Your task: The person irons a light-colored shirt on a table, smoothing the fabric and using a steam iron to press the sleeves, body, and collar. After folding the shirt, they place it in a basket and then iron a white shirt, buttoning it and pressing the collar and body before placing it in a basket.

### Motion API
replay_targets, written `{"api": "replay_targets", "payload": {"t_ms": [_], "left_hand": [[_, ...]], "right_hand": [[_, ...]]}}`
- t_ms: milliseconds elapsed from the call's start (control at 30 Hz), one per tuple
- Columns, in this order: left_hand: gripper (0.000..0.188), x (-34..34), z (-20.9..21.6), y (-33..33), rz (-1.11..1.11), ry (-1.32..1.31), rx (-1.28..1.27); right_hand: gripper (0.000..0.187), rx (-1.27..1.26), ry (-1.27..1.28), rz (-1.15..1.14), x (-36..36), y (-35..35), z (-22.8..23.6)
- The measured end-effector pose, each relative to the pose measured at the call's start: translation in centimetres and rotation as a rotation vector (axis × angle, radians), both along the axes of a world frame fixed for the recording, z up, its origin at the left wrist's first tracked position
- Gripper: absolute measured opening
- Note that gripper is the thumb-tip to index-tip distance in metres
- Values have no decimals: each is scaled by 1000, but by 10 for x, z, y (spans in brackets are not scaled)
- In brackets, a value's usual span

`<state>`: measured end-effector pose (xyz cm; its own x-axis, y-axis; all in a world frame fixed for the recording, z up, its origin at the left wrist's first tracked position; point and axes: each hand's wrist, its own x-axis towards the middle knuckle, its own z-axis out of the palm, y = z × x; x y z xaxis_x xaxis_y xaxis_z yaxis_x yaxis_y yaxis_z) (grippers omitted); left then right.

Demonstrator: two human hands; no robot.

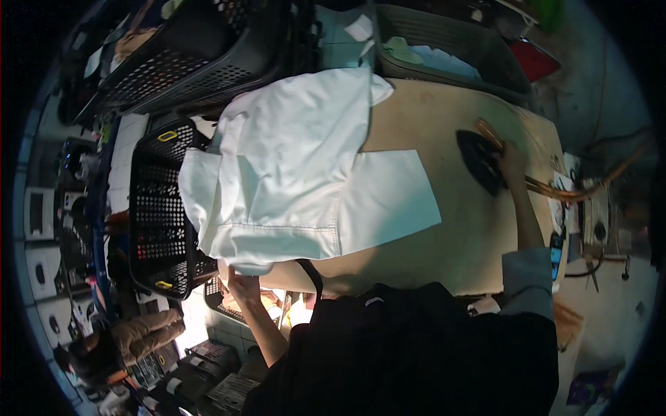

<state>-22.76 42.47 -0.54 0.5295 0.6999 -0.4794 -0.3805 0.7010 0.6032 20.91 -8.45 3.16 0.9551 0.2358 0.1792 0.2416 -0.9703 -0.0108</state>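
Observation:
A white short-sleeved shirt (291, 145) lies spread over the beige padded ironing board (402, 267), one sleeve laid out flat to the right. Folds gather along its left side. At the shirt's near left edge, my left hand (243, 288) pinches the cloth; the fingertips are partly covered by it. On the board's right side, apart from the shirt, stands a dark iron (479, 159) with a wooden handle. My right hand (512, 163) is closed around that handle.
A black perforated basket (163, 208) stands against the board's left side. Larger dark crates (201, 76) are beyond it. At the far edge sits a grey bin (444, 41) with cloth inside. A brown hose (583, 194) runs off right. Someone else (118, 343) is at lower left.

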Motion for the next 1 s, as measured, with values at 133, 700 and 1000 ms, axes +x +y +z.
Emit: {"api": "replay_targets", "payload": {"t_ms": [133, 700, 1000], "left_hand": [[38, 50, 51, -13, -103, 162, 546], [29, 108, 80, -196, -1873, 68, 1263], [44, 42, 73, -92, -1667, 131, 888]], "right_hand": [[26, -104, -105, -187, 11, -3, -5], [26, 349, 62, 1187, -134, 365, 39], [25, -227, 544, 855, -141, 410, -19]]}}
